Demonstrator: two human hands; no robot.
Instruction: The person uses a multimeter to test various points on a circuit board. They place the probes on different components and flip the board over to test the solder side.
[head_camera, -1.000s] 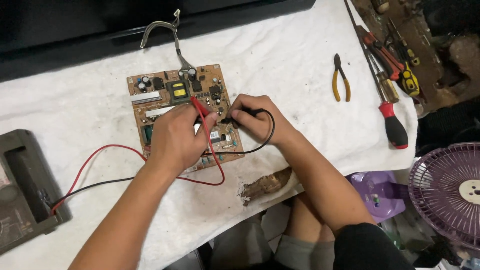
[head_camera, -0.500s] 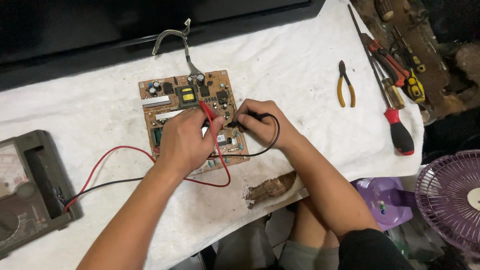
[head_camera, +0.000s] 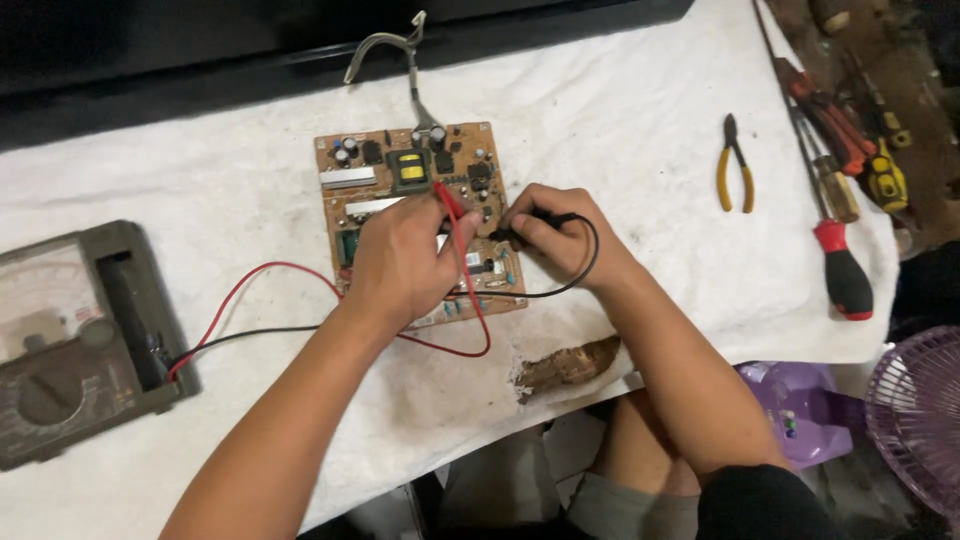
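A brown circuit board (head_camera: 385, 170) lies on a white cloth (head_camera: 620, 110) in the middle of the view. My left hand (head_camera: 400, 262) rests over the board's lower part and holds a red test probe (head_camera: 447, 200) with its tip on the board. My right hand (head_camera: 550, 235) pinches a black test probe (head_camera: 520, 228) pointing at the board's right side. Red and black leads run left to a grey analogue meter (head_camera: 75, 345) at the left edge.
Yellow-handled pliers (head_camera: 735, 165) lie to the right. Several screwdrivers, one with a red and black handle (head_camera: 840, 265), sit at the far right. A grey cable (head_camera: 400, 60) leaves the board's top. A purple fan (head_camera: 920, 420) and purple bottle (head_camera: 790, 405) are below right.
The view has shifted, so the board and hands sit slightly further right and lower in frame and more of the meter shows. Both hands keep their probes on the board.
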